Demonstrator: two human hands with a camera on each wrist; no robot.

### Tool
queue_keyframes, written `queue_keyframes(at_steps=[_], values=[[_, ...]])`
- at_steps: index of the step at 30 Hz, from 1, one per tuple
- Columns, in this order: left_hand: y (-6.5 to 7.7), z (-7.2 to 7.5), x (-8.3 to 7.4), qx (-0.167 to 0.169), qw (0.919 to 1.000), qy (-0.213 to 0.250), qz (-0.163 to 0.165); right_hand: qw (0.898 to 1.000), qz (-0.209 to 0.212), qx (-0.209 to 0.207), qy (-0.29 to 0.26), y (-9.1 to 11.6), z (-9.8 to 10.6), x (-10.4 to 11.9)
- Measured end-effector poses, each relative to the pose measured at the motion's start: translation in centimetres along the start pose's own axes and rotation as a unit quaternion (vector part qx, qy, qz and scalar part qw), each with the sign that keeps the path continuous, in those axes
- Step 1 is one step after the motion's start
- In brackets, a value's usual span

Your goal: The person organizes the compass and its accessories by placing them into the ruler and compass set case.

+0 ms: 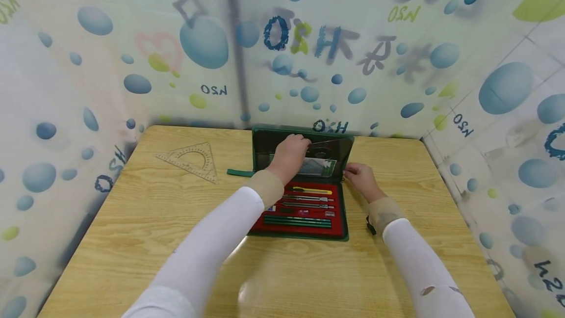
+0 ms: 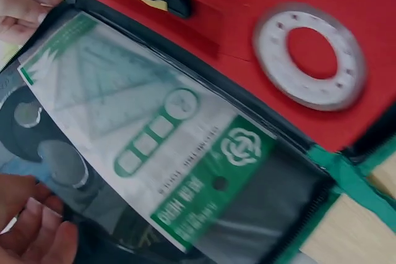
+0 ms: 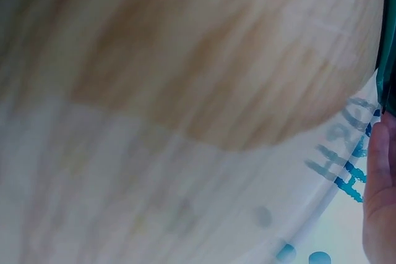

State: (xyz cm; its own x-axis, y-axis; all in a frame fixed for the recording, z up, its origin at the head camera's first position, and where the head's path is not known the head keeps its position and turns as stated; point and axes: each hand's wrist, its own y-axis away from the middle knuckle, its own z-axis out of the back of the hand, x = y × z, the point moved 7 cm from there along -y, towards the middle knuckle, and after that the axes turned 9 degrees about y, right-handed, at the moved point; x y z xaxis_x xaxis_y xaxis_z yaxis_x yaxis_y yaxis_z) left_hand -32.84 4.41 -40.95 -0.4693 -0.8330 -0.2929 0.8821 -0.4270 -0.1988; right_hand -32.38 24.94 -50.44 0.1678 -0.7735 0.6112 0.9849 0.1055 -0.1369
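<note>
A green zip case (image 1: 301, 237) lies unfolded on the table, its lid raised against the wall side. My left hand (image 1: 289, 156) reaches into the lid and pinches the edge of a clear plastic drawing template (image 1: 322, 148) with rounded cut-outs, partly in the lid's pocket. Just below it in that pocket is a green-and-white printed packet (image 2: 124, 115). My right hand (image 1: 362, 180) holds the lid's right edge near the hinge; the right wrist view catches only part of this hand (image 3: 380, 196) against the green edge.
The red tray holds a yellow cutter knife (image 1: 312, 191), metal compasses (image 1: 307, 205), green pencils (image 1: 297, 221) and a white ring (image 2: 272, 47). A clear set square (image 1: 187, 160) lies to the left. A green strap (image 1: 240, 172) sticks out leftward. A patterned wall (image 1: 212, 107) stands behind.
</note>
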Motion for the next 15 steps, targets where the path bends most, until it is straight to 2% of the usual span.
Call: queue_keyframes(at_steps=[3, 6, 10, 15], values=[[0.3, -0.2, 1.2, 0.024, 0.9995, 0.0, 0.018, 1.0, -0.005, 0.002, -0.004, 0.0, 0.0, 0.0], [0.5, -0.2, 1.9, 0.035, 0.9992, 0.008, 0.021, 1.0, -0.01, 0.003, -0.008, -0.1, 0.0, 0.0], [0.6, -0.2, 2.4, 0.021, 0.9992, 0.031, 0.013, 1.0, -0.006, 0.001, -0.006, 0.0, 0.0, 0.2], [0.5, -0.4, 2.8, -0.01, 0.9984, 0.056, 0.001, 1.0, -0.006, 0.002, -0.007, 0.0, -0.1, 0.1]])
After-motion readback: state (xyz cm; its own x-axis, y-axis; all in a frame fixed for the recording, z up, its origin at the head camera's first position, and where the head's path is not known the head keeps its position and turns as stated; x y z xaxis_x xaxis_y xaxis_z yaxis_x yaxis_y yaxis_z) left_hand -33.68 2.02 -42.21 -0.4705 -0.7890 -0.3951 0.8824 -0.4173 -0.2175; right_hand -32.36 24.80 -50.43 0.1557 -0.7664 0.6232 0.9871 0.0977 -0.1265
